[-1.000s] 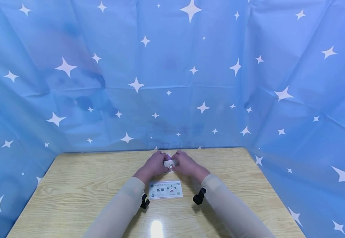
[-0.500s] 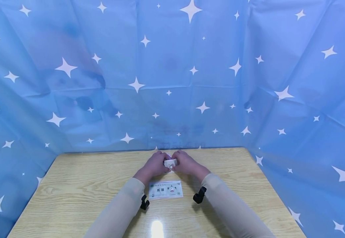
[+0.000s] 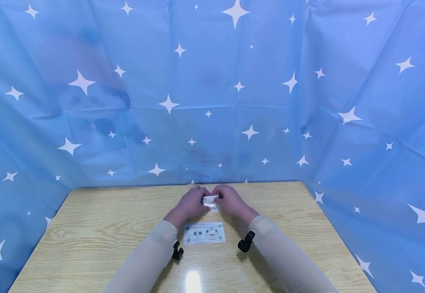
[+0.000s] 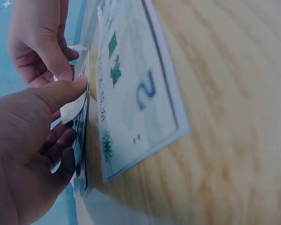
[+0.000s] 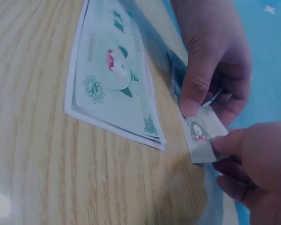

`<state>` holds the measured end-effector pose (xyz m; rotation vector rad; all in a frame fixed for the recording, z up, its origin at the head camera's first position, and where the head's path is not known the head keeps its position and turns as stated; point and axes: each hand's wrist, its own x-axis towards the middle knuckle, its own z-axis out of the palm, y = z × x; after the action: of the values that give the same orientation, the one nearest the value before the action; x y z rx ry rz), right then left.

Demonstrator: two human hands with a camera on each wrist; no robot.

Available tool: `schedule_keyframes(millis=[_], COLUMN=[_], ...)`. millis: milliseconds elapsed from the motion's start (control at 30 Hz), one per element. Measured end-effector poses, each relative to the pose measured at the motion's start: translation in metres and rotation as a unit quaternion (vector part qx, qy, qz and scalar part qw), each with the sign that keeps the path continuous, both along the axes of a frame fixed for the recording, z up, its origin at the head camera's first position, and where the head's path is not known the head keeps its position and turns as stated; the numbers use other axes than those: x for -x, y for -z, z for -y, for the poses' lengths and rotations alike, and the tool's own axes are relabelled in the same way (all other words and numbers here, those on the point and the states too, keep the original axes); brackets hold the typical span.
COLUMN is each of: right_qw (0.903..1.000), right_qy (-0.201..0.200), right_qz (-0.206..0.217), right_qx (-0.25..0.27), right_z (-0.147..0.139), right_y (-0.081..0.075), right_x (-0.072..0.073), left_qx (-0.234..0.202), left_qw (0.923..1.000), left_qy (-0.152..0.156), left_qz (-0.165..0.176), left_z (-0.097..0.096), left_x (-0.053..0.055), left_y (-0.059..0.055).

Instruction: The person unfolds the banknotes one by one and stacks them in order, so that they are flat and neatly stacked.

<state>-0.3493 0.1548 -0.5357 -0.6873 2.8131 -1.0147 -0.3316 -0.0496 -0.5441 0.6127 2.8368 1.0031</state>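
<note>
At the far middle of the table, a small play banknote (image 3: 210,201) with a cartoon monster face is held between both hands. My left hand (image 3: 190,202) grips its left part, thumb on the near face and fingers behind. My right hand (image 3: 231,201) pinches the right edge of this note (image 5: 207,133) between thumb and fingers, as the right wrist view shows. Under the left fingers stands a thin, dark bluish flat piece (image 4: 80,152), partly hidden by the hand. Nearer the body, a larger play banknote (image 3: 204,233) marked 2 lies flat, with layered edges.
The wooden table (image 3: 106,236) extends to both sides. A blue star-patterned curtain (image 3: 212,93) hangs close behind its far edge, past the hands. Black wrist mounts (image 3: 246,241) sit on both sleeves. A bright light reflection shows on the table near the front.
My right thumb and fingers have shifted slightly up and to the right on the small banknote, exposing more of its lower right. My left hand and the flat banknote stay in place.
</note>
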Motion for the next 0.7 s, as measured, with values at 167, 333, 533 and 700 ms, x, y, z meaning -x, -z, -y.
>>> schedule_keyframes(millis=[167,333,533,700], right_qw=[0.9984,0.9928,0.9852,0.9837], right_qy=[0.009,0.012,0.004,0.013], right_qz=[0.035,0.069,0.075,0.065], right_qx=[0.044,0.097,0.154,0.167], right_z=[-0.006,-0.011,-0.014,-0.017], right_y=[-0.006,-0.021,-0.035,-0.039], right_x=[-0.002,-0.009,-0.019,-0.025], left_qx=[-0.085,-0.158,-0.22,-0.253], left_qw=[0.9958,0.9853,0.9691,0.9578], left_qy=[-0.009,-0.017,-0.004,0.014], left_qz=[0.034,0.062,0.111,0.135], left_z=[0.005,0.012,0.014,0.016], left_x=[0.002,0.0,-0.012,-0.023], left_y=[0.005,0.006,-0.001,-0.006])
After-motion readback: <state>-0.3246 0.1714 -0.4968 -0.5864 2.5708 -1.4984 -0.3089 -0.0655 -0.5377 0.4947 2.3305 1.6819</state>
